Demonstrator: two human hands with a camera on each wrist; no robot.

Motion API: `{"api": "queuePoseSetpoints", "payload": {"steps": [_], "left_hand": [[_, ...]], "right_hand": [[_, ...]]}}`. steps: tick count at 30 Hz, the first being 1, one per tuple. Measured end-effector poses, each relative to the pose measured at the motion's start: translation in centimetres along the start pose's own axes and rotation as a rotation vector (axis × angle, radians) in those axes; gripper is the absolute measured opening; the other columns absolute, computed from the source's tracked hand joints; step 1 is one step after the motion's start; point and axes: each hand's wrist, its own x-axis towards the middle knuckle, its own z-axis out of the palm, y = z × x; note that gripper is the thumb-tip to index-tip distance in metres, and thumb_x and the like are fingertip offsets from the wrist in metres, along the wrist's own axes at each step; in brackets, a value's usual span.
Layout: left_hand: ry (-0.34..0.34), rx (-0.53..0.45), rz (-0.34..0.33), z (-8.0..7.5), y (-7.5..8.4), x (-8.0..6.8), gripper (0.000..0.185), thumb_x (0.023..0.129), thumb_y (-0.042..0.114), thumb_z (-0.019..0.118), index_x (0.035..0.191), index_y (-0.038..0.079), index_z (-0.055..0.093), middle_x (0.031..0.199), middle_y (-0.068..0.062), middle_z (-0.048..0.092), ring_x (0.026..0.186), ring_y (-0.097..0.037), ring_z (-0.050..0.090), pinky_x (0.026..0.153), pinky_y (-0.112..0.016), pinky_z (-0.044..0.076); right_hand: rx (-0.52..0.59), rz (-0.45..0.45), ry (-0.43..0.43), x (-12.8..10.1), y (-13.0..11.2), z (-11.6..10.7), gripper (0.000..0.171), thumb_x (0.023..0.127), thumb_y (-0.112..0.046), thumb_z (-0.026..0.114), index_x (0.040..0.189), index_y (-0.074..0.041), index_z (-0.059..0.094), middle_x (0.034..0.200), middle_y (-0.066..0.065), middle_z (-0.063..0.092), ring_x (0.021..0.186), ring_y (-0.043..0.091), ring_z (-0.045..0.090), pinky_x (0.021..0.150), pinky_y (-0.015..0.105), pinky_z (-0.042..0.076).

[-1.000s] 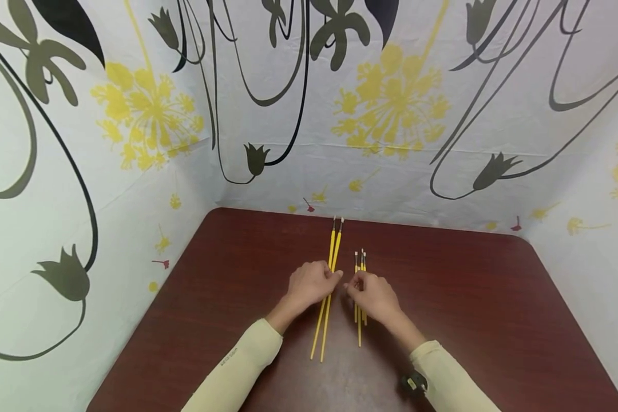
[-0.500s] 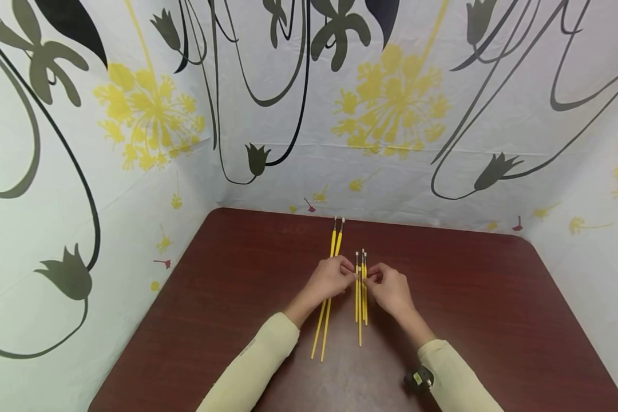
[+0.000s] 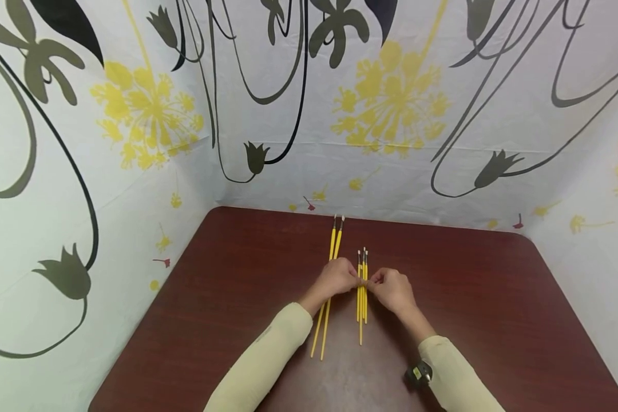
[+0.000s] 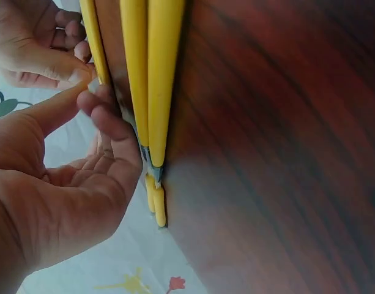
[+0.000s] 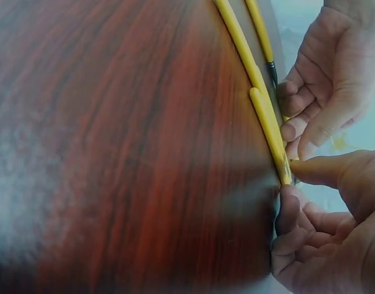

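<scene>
Three short yellow paintbrushes (image 3: 361, 306) lie side by side on the dark red table (image 3: 468, 297), bristles pointing away from me. My left hand (image 3: 354, 278) and right hand (image 3: 373, 282) meet over their upper part and pinch the bundle from either side with thumb and fingertips. In the left wrist view my left hand (image 4: 92, 92) touches one thin brush handle (image 4: 92, 37). In the right wrist view my right hand (image 5: 294, 177) sits at the brush ferrules (image 5: 285, 171). Two longer yellow brushes (image 3: 331, 257) lie just left, partly under my left wrist.
Flower-patterned cloth walls (image 3: 309, 114) close in the table on the left, back and right. A black wrist camera (image 3: 417, 375) sits on my right sleeve. Bare tabletop lies left and right of the brushes.
My left hand left the long pair and moved right to the short bundle. My right hand shifted forward and right, uncovering the bundle, and both now pinch it.
</scene>
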Motion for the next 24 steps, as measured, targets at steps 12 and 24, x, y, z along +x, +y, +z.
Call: {"api": "queuePoseSetpoints", "payload": {"steps": [12,24], "left_hand": [[0.056,0.111,0.035,0.24,0.19,0.18,0.050,0.082,0.022,0.067,0.042,0.020,0.035,0.040,0.009,0.024,0.036,-0.007,0.021,0.039,-0.024,0.019],[0.075,0.272,0.000,1.01,0.92,0.62,0.034,0.076,0.028,0.068,0.054,0.020,0.044,0.048,0.006,0.037,0.043,-0.012,0.037,0.040,-0.027,0.031]], "right_hand": [[-0.016,-0.011,-0.029,0.10,-0.28,-0.16,0.018,0.081,-0.029,0.071,0.075,-0.013,0.064,0.063,0.000,0.062,0.051,0.015,0.053,0.048,0.028,0.041],[-0.084,0.000,-0.069,0.27,-0.16,-0.16,0.023,0.078,-0.028,0.068,0.063,-0.013,0.060,0.055,-0.002,0.056,0.047,0.015,0.050,0.046,0.027,0.036]]}}
